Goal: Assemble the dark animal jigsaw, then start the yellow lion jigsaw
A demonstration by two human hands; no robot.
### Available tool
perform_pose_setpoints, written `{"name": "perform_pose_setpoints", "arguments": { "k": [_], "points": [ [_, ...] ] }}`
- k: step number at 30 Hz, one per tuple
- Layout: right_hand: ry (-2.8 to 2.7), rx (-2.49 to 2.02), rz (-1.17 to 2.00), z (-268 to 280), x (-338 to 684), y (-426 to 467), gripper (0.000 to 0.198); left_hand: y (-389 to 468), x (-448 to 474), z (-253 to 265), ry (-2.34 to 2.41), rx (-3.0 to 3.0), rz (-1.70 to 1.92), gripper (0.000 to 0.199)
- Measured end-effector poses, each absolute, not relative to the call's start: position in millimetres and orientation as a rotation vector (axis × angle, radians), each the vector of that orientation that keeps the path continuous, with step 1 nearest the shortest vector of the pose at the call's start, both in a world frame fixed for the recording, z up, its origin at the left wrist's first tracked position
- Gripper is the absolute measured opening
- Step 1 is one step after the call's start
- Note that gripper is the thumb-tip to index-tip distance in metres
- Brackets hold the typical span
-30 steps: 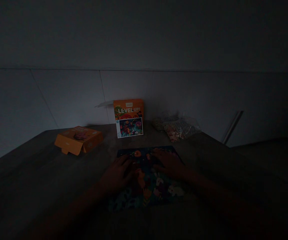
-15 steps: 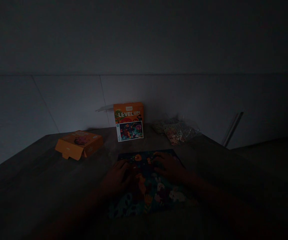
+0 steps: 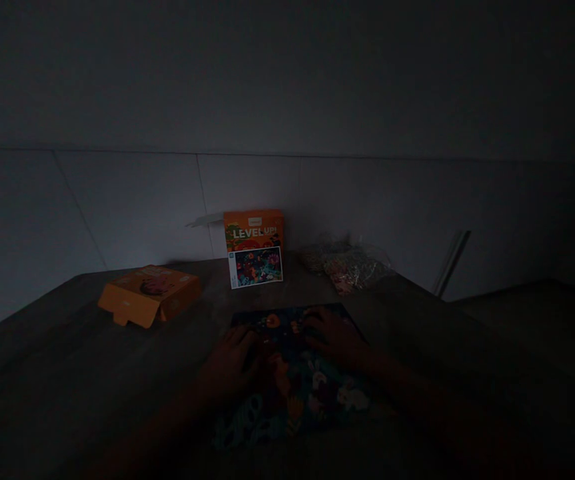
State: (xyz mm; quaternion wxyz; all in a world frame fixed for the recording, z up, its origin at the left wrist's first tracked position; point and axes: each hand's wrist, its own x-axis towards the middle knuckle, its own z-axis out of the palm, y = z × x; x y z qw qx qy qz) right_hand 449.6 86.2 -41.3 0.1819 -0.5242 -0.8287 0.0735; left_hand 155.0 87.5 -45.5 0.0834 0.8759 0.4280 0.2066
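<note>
- Head view, dim light: the puzzle (image 3: 281, 377) lies flat on the tabletop (image 3: 132, 370), near the person and between the two forearms, its upper edge facing the wall (image 3: 247, 180).
- Left hand (image 3: 228, 363): laid over the puzzle's left side; the fingers are parted and slightly bent, grasping nothing.
- Right hand (image 3: 336, 337): laid over the upper right part of the puzzle, well apart from the left; its fingers are spread and likewise released.
- Puzzle surface: dark blue ground with an orange flower near the upper edge, an orange animal at the middle, and white rabbits at the lower right; seams are too dark to tell.
- Upright box (image 3: 254, 229): orange, marked "LEVEL UP!", standing beyond the puzzle before the wall, a flap out to the left; its front bears a white-edged picture (image 3: 257, 267).
- Flat box (image 3: 154, 285): orange, lying at the left, its end flap open toward the person.
- Clear bags (image 3: 354, 268): crumpled, at the right of the upright box, with small pieces inside.
</note>
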Motion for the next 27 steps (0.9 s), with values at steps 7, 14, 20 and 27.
{"name": "perform_pose_setpoints", "arguments": {
  "k": [7, 14, 20, 27],
  "points": [
    [-2.384, -1.448, 0.159, -43, 450, 89, 0.036, 85, 158, -41, 1.252, 2.608, 0.637, 0.023],
    [-2.396, -1.491, 0.194, -38, 451, 85, 0.037, 83, 158, -38, 1.271, 2.603, 0.628, 0.025],
    [-2.373, -1.446, 0.222, -46, 453, 90, 0.041, 85, 157, -41, 1.259, 2.614, 0.608, 0.026],
    [-1.783, -1.435, 0.135, 0, 449, 78, 0.03, 84, 157, -41, 1.252, 2.606, 0.673, 0.025]
  ]
}}
